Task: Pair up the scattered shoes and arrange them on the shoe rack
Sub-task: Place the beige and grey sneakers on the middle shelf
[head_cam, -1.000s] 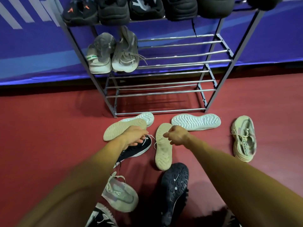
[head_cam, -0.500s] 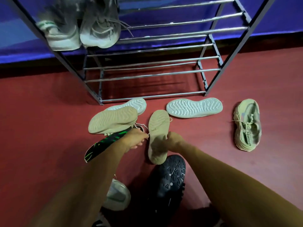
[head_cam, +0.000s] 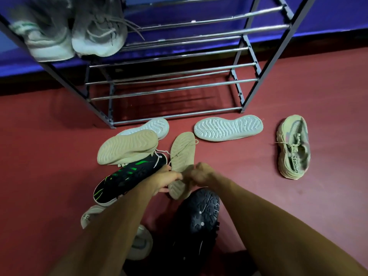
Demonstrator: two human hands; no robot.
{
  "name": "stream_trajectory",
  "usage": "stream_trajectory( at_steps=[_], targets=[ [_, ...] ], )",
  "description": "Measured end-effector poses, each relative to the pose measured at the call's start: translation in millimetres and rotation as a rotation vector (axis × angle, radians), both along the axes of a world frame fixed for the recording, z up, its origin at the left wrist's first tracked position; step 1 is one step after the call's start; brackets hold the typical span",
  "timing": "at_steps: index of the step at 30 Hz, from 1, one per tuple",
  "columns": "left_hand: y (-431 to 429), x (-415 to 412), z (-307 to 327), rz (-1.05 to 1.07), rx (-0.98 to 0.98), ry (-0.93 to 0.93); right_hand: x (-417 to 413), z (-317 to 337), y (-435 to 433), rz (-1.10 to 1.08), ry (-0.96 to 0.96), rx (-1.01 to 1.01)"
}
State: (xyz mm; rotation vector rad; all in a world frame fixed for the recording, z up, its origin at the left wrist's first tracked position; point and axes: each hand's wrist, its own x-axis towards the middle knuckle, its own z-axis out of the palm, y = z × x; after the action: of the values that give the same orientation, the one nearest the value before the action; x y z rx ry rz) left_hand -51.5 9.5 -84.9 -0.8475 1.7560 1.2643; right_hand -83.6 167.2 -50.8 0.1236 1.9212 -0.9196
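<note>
Two grey shoes (head_cam: 99, 32) sit upper left on the shoe rack (head_cam: 276, 56). Eight lie on the floor: one pale shoe (head_cam: 139, 242) under my left arm, two beige and two white soles-up, two black, one beige upright shoe (head_cam: 292, 148) far right. My left hand (head_cam: 165, 180) clutches the green-striped black shoe (head_cam: 127, 178); my right hand (head_cam: 201, 174) clasps a beige shoe (head_cam: 182, 154) beside it. A second ago that black shoe showed its upper.

Dark lettering reading roughly "PAOREN" is being displayed on a strip inside the opening of the beige sneaker (head_cam: 292, 148) lying at the right; its first letters and the smaller print beside it are being blurred beyond reading.
</note>
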Motion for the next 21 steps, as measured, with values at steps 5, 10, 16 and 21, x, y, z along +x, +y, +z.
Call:
stream_trajectory(
  at_steps=[5, 10, 16, 21],
  targets=[
    [-6.3, 8.5, 10.6, 0.070, 0.024, 0.038, 1.0, 15.1, 5.2, -0.183, -0.068, -0.090],
    [-10.7, 11.0, 33.4, 0.141, 0.144, 0.069, 3.8, 29.6, 12.4, -0.312, -0.035, -0.261],
    [-4.7, 20.1, 79.5, 0.262, 0.299, 0.143, 7.2, 50.9, 6.6, -0.402, 0.059, -0.388],
    [-4.4, 21.7, 113.1, 0.381, 0.409, 0.220, 10.9, 81.9, 0.1, -0.420, 0.114, -0.564]
  ],
)
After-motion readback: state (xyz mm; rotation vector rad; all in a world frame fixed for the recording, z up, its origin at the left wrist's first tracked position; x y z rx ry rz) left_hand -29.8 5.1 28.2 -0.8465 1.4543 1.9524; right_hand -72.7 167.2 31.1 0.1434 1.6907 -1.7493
